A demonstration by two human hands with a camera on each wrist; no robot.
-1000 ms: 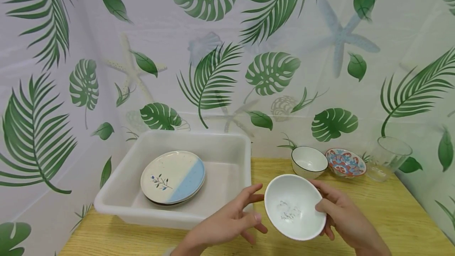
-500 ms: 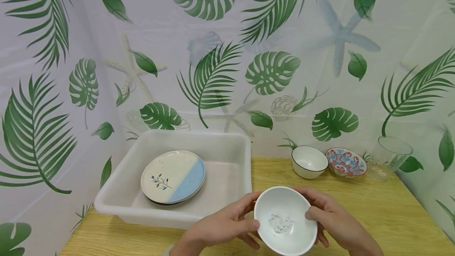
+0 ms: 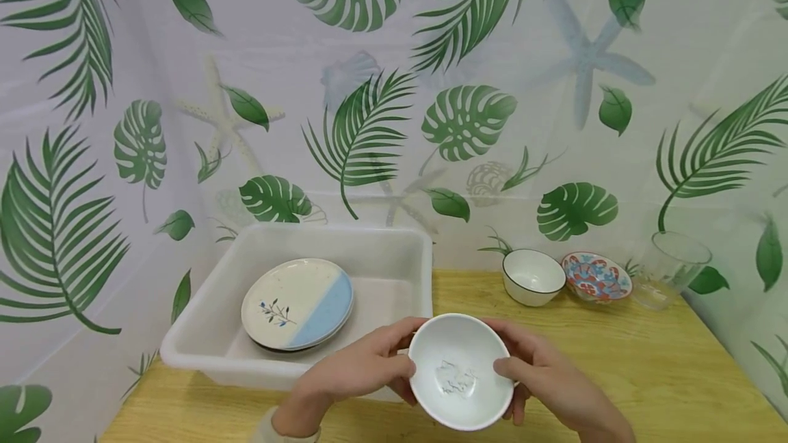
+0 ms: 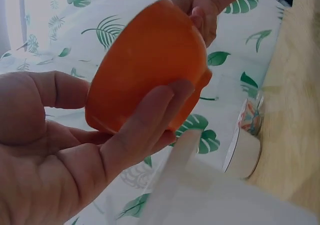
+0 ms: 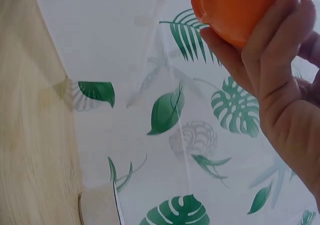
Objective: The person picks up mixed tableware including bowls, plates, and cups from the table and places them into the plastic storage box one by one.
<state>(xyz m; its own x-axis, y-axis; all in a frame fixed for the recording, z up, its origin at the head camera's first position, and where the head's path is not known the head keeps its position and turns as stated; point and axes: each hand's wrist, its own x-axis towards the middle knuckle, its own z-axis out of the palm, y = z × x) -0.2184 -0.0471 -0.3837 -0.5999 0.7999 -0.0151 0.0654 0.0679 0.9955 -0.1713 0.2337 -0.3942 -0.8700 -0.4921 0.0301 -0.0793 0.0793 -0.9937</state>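
Note:
Between both hands a bowl [image 3: 460,388] is held up, tilted so its white inside with a faint grey pattern faces the head camera. Its outside is orange, as the left wrist view shows on the bowl [image 4: 145,65]. My left hand [image 3: 360,364] grips the left side, thumb at the rim and fingers behind. On the opposite side my right hand [image 3: 544,374] holds it with the thumb over the rim and fingers curled underneath. In the right wrist view, fingers of the right hand [image 5: 282,60] lie against the orange wall.
Left on the wooden table [image 3: 615,361] stands a white plastic tub [image 3: 394,251] with a cream-and-blue plate [image 3: 295,303] inside, stacked on another. Along the back right are a white dark-rimmed bowl [image 3: 534,279], a red-and-blue patterned bowl [image 3: 596,277] and a clear glass [image 3: 671,272]. Leaf-print sheeting hangs behind.
The bowl has moved left and lower, then slightly back up, in front of the tub's right corner. My left hand, earlier apart from it with spread fingers, has taken hold of its left side.

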